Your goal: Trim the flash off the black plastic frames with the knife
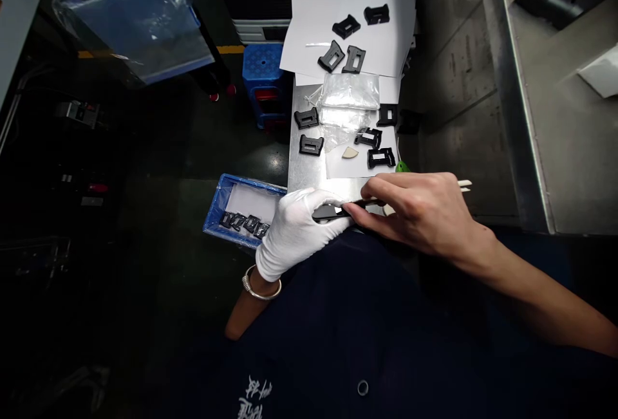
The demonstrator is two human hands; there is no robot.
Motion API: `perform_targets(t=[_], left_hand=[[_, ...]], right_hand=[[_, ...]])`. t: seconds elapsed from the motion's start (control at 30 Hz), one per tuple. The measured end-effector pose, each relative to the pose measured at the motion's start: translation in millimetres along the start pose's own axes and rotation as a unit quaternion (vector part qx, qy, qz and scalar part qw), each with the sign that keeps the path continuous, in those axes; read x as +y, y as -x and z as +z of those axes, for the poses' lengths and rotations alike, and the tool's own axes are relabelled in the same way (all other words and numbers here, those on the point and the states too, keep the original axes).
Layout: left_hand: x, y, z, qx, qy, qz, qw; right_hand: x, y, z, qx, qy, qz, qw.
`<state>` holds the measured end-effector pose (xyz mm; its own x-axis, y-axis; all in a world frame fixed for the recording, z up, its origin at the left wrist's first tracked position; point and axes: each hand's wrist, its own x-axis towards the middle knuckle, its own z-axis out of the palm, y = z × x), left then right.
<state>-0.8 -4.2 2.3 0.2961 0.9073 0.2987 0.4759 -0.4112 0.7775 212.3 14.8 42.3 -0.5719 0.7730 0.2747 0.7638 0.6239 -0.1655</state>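
Metal table [301, 171], its far end covered by white sheets [309, 17]
Two black frames [307, 112] are set by the left edge, clear bags [351, 92] beside them.

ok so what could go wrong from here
The right hand is bare, unlike the gloved left hand, so it might smudge the black part they hold. Two loose parts lie near the table's left edge; a careless sleeve could perhaps knock them off.

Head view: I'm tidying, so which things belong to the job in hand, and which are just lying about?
Likely job: black part, held by left hand and right hand; similar black parts; blue bin.

Seemingly incidental: blue stool; green object.
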Motion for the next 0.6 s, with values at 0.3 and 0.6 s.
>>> perform_targets(t=[0.3, 0.6], left_hand=[[-2.1, 1.2, 0.4, 0.006, 0.012, 0.004, 1.0], [-2.7, 1.7, 0.6, 0.035, -0.002, 0.0, 0.999]], right_hand=[[-1.0, -2.9, -0.5, 0.006, 0.036, -0.019, 0.999], [-0.9, -4.0, -6.1, 0.063, 0.045, -0.033, 0.996]])
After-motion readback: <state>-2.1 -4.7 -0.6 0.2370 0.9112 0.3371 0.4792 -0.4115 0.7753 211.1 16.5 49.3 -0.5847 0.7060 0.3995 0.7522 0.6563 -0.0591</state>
